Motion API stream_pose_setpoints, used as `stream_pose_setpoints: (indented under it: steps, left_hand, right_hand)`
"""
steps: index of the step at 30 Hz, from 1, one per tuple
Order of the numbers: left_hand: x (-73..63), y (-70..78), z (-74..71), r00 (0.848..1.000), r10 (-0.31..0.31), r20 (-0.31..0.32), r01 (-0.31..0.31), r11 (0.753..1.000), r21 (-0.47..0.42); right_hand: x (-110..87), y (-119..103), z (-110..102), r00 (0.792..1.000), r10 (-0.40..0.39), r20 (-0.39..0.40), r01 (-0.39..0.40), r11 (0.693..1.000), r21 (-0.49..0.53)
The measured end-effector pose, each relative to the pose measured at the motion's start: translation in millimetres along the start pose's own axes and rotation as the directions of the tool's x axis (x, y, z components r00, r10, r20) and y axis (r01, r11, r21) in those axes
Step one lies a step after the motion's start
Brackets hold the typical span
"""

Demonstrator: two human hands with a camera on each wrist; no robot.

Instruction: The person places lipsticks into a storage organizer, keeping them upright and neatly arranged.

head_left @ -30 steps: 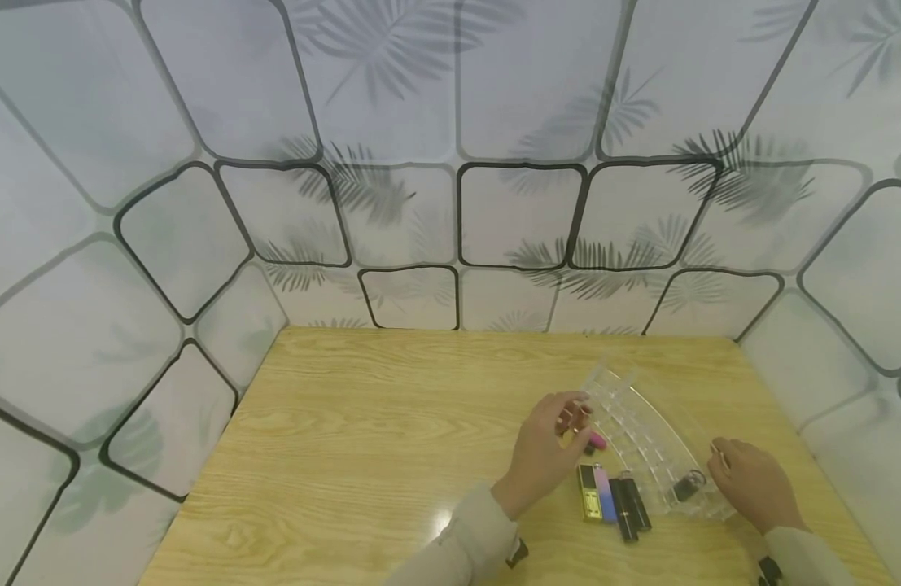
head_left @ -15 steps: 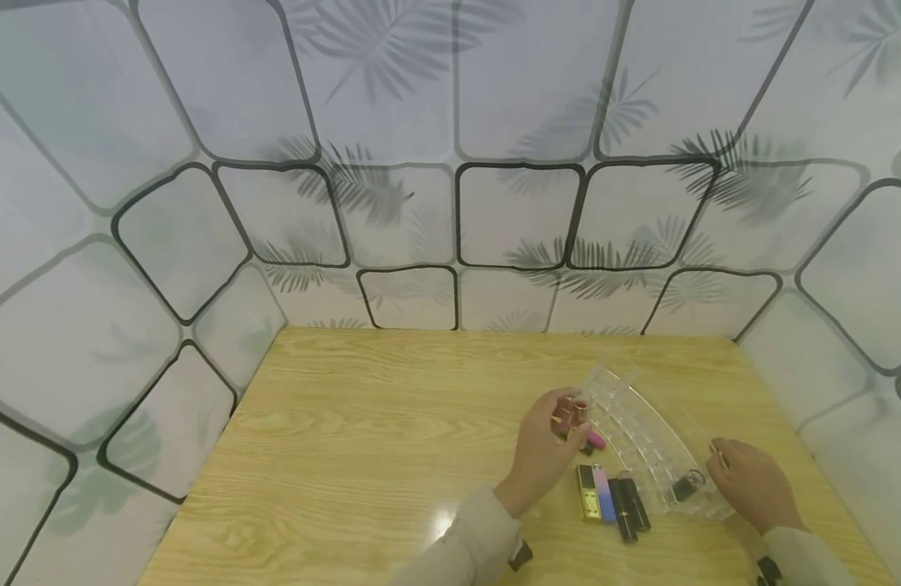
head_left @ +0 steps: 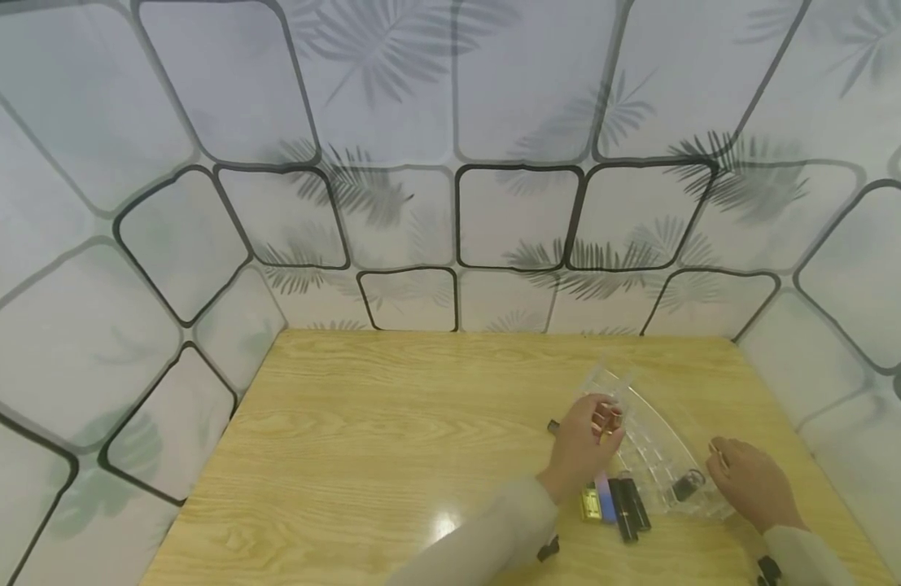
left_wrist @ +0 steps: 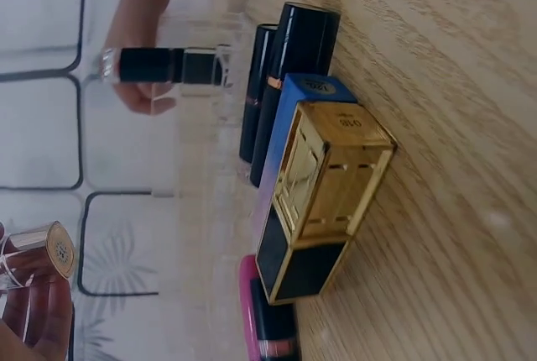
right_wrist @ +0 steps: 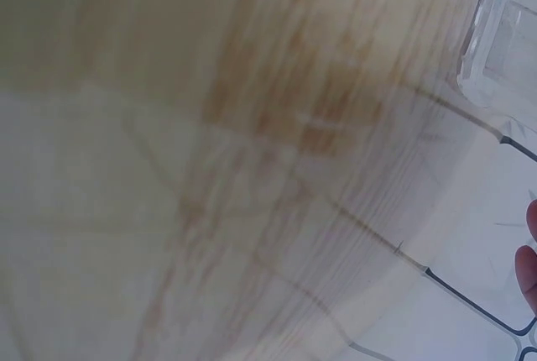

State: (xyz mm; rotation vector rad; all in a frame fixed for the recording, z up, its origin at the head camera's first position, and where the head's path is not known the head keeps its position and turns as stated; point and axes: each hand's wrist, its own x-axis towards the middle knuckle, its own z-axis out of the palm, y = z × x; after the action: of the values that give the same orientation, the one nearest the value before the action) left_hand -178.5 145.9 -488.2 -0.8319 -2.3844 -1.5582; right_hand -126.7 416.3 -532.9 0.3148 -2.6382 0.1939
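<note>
A curved clear-plastic organiser [head_left: 661, 439] holds a black cylindrical tube [head_left: 688, 486] at its near right. By its left side, the left hand [head_left: 580, 443] curls round a clear, gold-ended cylinder [left_wrist: 38, 252]; the right hand [head_left: 758, 484], fingers bent, is at the right side, any grip unclear.

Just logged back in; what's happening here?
A person's left hand grips a shiny gold-ended cylindrical tube near a clear plastic compartment organizer. Their right hand is by the organizer's right edge; its grip is unclear. One dark cylindrical tube stands in the organizer. A gold-and-black rectangular tube, blue-lilac tube and two black tubes lie beside it on the wooden table.
</note>
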Motion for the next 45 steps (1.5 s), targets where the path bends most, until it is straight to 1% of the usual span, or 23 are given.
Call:
stream_pose_setpoints:
  steps: [2, 3, 5, 7, 8, 10, 13, 16, 18, 20, 23, 30, 35, 39, 42, 45]
  left_hand:
    - [3.3, 3.0, 9.6, 1.0, 0.018, 0.008, -0.018, 0.998, 0.059]
    - [4.6, 4.1, 14.0, 0.999, 0.037, 0.011, -0.038, 0.996, 0.083]
    - [6.7, 6.1, 22.6, 0.997, 0.079, 0.014, -0.081, 0.988, 0.131]
    - [7.9, 7.3, 31.8, 0.994, 0.111, 0.014, -0.112, 0.978, 0.174]
    - [8.1, 8.2, 36.3, 0.993, 0.116, 0.019, -0.117, 0.975, 0.19]
    - [8.5, 10.9, 44.1, 0.994, 0.104, 0.038, -0.109, 0.975, 0.193]
    - [9.7, 14.5, 54.4, 0.995, 0.073, 0.064, -0.084, 0.977, 0.197]
    - [10.7, 15.7, 64.0, 0.994, 0.067, 0.086, -0.085, 0.973, 0.217]
    - [10.2, 15.8, 70.1, 0.993, 0.071, 0.093, -0.092, 0.964, 0.247]
    - [9.7, 15.6, 74.7, 0.992, 0.081, 0.095, -0.104, 0.957, 0.27]
    - [8.9, 15.4, 79.4, 0.992, 0.077, 0.097, -0.102, 0.956, 0.274]
    - [9.1, 11.7, 83.4, 0.993, 0.043, 0.108, -0.071, 0.96, 0.27]
    - [9.5, 11.6, 83.9, 0.992, 0.043, 0.118, -0.074, 0.959, 0.275]
    - [10.2, 12.3, 85.5, 0.988, 0.037, 0.152, -0.08, 0.954, 0.288]
    - [10.4, 12.5, 87.8, 0.982, 0.014, 0.189, -0.072, 0.951, 0.301]
    - [10.0, 12.1, 90.4, 0.978, -0.002, 0.209, -0.067, 0.945, 0.32]
  right_hand:
    - [-1.0, 2, 0, 0.995, -0.097, -0.004, 0.097, 0.994, -0.058]
    - [-1.9, 3, 0, 0.987, -0.16, -0.017, 0.157, 0.982, -0.1]
    - [-3.1, 3, 1, 0.984, -0.178, -0.03, 0.174, 0.979, -0.102]
    - [-3.0, 1, 0, 0.994, -0.113, -0.003, 0.113, 0.992, -0.055]
    - [-3.0, -1, -1, 0.999, -0.038, 0.012, 0.038, 0.999, -0.003]
    - [-2.4, -4, -2, 0.996, 0.088, 0.034, -0.09, 0.993, 0.071]
    - [-0.6, -6, -3, 0.99, 0.133, 0.054, -0.137, 0.987, 0.086]
    - [-0.2, -6, -4, 0.99, 0.133, 0.05, -0.137, 0.987, 0.087]
    - [-0.9, -6, -3, 0.99, 0.136, 0.045, -0.14, 0.986, 0.09]
    - [-1.5, -6, -2, 0.992, 0.122, 0.034, -0.125, 0.989, 0.083]
    - [-1.8, -4, -1, 0.994, 0.107, 0.022, -0.109, 0.991, 0.072]
    - [-2.1, -3, 0, 0.989, 0.134, 0.065, -0.138, 0.988, 0.066]
    - [-1.8, -4, -2, 0.987, 0.142, 0.081, -0.147, 0.987, 0.064]
    - [-1.2, -5, -3, 0.982, 0.163, 0.095, -0.169, 0.983, 0.07]
    - [-1.5, -5, -2, 0.979, 0.175, 0.108, -0.183, 0.981, 0.065]
    - [-1.2, -5, -3, 0.98, 0.172, 0.104, -0.178, 0.983, 0.05]
